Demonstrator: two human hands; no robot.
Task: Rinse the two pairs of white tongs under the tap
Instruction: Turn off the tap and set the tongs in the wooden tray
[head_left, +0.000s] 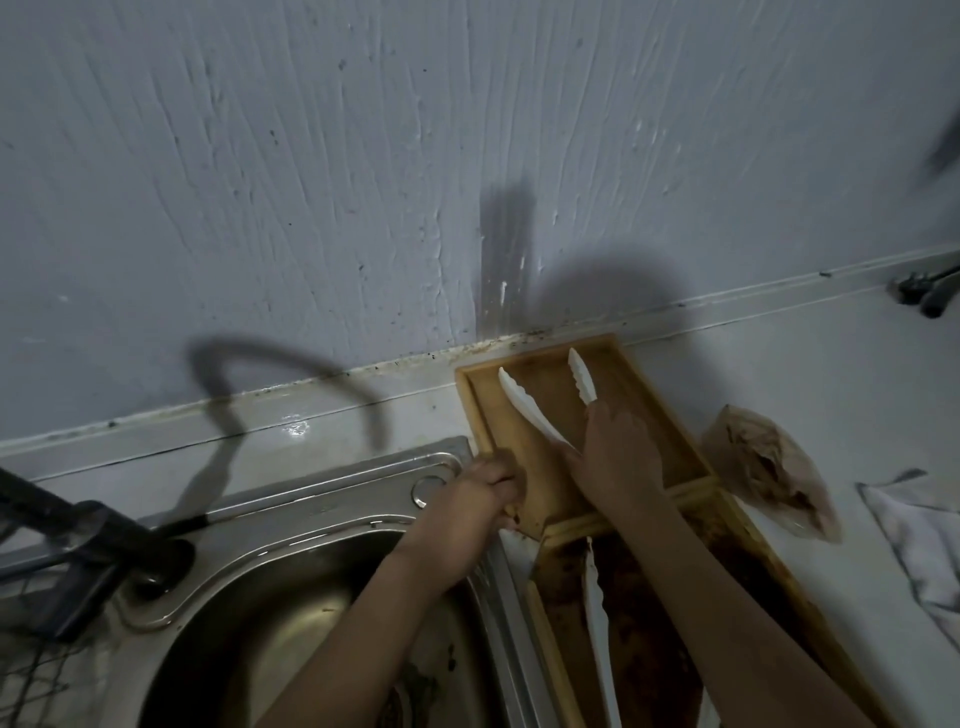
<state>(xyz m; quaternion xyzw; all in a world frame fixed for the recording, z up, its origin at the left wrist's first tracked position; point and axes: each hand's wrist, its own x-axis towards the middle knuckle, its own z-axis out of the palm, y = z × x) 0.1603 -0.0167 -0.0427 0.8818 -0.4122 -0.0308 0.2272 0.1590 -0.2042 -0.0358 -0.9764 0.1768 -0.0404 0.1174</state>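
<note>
A wooden tray (644, 379) with two compartments lies on the counter to the right of the steel sink (270, 587). In its far compartment my right hand (618, 457) is shut on one pair of white tongs (524, 405), whose two serrated arms spread out toward the wall. A second pair of white tongs (597, 623) lies in the near, stained compartment, partly under my right forearm. My left hand (478, 493) grips the tray's left edge beside the sink. The black tap (98, 530) stands at the sink's left; no water is visible.
A crumpled brown plastic bag (769, 467) lies right of the tray, and a white cloth (919, 535) lies at the far right. A black wire rack (31, 670) is at the lower left. A dark metal fitting (930, 291) sticks out from the wall at the right.
</note>
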